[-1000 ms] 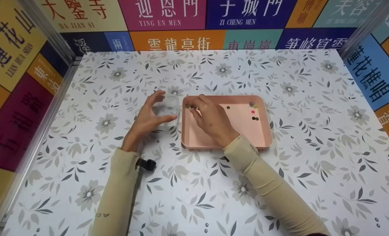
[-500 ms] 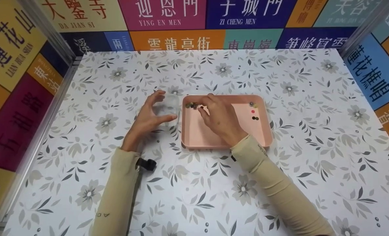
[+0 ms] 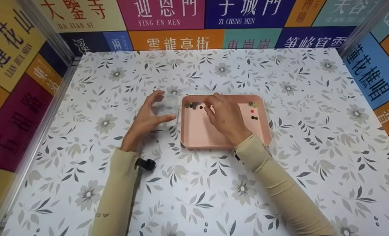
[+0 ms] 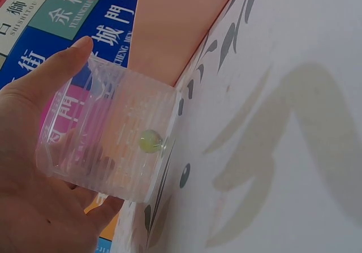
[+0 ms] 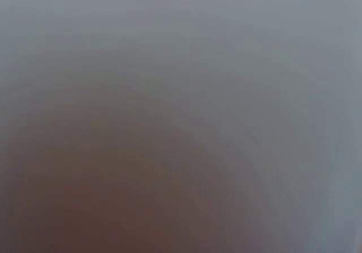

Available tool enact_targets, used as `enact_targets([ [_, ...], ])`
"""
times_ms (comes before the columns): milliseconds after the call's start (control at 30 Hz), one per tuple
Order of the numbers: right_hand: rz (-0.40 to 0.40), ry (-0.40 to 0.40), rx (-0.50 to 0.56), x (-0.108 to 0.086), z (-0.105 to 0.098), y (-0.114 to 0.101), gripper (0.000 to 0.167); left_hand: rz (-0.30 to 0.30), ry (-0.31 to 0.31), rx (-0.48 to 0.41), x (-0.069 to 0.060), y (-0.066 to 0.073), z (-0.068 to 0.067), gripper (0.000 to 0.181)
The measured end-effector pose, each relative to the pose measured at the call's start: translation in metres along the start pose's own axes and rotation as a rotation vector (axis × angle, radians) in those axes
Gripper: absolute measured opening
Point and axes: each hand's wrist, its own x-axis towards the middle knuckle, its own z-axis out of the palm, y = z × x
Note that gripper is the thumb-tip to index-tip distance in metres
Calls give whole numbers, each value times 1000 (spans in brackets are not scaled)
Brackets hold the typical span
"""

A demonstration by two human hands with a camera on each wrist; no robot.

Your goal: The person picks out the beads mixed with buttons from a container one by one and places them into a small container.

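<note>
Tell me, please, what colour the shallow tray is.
The tray is salmon pink, seen best in the head view.

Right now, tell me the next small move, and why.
Probably pinch the dark bead with the right hand, unless it already holds one, which is unclear. That bead lies in the pink tray, just left of the hand, slightly apart from the corner beads, while the left hand grips the clear plastic box.
</note>
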Motion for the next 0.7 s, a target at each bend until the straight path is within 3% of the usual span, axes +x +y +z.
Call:
enact_targets([
  [700, 72, -12, -34, -7, -18, 22, 17, -1, -1, 12, 1, -1, 0, 99],
])
